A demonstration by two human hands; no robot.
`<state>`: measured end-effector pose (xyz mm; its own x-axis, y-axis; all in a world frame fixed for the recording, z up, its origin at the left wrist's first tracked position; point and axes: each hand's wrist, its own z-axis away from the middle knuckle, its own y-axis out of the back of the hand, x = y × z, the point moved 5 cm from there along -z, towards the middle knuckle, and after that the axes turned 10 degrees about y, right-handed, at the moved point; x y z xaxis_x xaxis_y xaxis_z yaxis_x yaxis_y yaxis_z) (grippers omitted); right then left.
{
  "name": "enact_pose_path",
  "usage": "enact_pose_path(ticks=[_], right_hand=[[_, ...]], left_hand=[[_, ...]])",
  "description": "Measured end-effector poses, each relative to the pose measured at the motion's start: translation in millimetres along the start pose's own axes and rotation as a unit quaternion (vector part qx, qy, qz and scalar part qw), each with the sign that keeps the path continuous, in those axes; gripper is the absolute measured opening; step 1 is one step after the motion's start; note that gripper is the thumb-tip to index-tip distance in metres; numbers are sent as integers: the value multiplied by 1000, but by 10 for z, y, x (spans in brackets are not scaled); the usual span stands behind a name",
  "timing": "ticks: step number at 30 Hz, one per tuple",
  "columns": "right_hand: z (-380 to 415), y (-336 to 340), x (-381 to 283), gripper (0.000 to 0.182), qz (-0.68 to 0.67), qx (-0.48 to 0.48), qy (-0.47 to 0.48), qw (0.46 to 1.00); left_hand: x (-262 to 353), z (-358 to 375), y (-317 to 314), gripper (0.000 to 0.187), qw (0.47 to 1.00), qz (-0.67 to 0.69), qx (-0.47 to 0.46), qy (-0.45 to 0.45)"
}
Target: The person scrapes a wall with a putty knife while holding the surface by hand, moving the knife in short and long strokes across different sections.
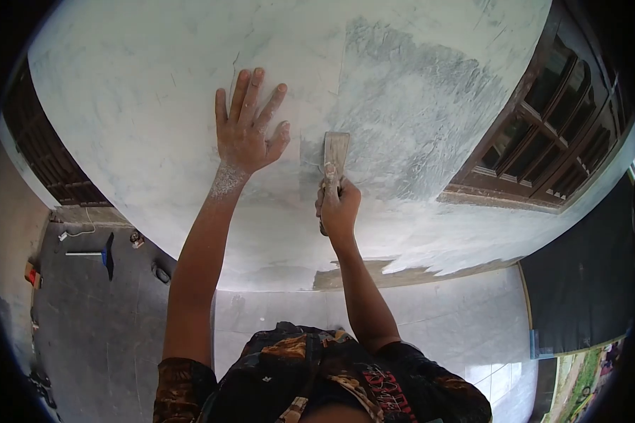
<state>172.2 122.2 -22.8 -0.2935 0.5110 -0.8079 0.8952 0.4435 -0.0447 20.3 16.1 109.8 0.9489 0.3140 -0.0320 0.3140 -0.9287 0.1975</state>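
My left hand (245,137) lies flat on the white plastered wall (155,92) with its fingers spread, dusted with white powder at the wrist. To its right, my right hand (340,204) is closed around the handle of a putty knife (336,149). The knife's wide blade points up and is smeared with whitish filler. It lies against the wall at the left edge of a grey patch (416,99), whose surface looks streaked and uneven. Part of the handle is hidden by my fingers.
A dark wooden window frame (487,183) is set in the wall at right; a dark wooden door or shutter (53,148) stands at left. On the grey floor (120,317) lies a broom-like tool (107,255). A black sheet (578,275) hangs at right.
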Motion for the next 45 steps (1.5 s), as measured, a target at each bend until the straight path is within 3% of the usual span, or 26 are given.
enact_pose_path(ticks=[3, 5, 8, 12, 14, 18, 21, 23, 27, 30, 33, 35, 39, 41, 45], right_hand=[[119, 15, 29, 46, -1, 8, -3, 1000], [241, 11, 27, 46, -22, -8, -108, 994], [66, 5, 49, 46, 20, -2, -38, 999], [68, -8, -5, 47, 12, -6, -18, 1000], [250, 4, 103, 48, -3, 5, -84, 996], [82, -20, 28, 48, 32, 4, -46, 998], [-2, -47, -108, 47, -20, 2, -18, 1000], [155, -3, -45, 51, -23, 2, -110, 994], [157, -27, 22, 47, -8, -9, -104, 995], [-43, -44, -153, 47, -16, 6, -32, 999], [45, -60, -87, 47, -38, -8, -60, 997], [253, 1, 67, 52, -44, 14, -141, 989], [-29, -6, -187, 48, -7, 7, -73, 997], [-181, -15, -324, 48, -65, 4, -51, 997], [191, 48, 11, 48, 4, 11, -86, 996]], left_hand=[[-15, -11, -7, 59, 1000, -1, 2, 0], [-20, -13, -5, 59, 1000, -1, -1, 3], [-5, 4, 0, 60, 1000, 0, -2, 2], [-16, -1, -1, 60, 1000, 2, 4, -3], [-11, 1, 0, 60, 1000, 4, 7, -5], [-6, -6, -9, 61, 1000, 0, 3, 0], [-5, 2, -4, 61, 1000, 0, 3, -5], [-8, 3, -2, 61, 1000, -2, 7, -6], [-11, -14, -6, 60, 1000, 0, 4, 2], [1, 12, -16, 60, 1000, 4, 3, 0], [-11, 1, -11, 60, 1000, 4, 6, -2], [-3, 12, 0, 60, 1000, 4, 4, 2], [-4, 8, -15, 61, 1000, 1, 0, 4], [0, 19, -9, 61, 1000, 0, 2, 1], [-8, 19, -8, 61, 1000, 5, 4, 1]])
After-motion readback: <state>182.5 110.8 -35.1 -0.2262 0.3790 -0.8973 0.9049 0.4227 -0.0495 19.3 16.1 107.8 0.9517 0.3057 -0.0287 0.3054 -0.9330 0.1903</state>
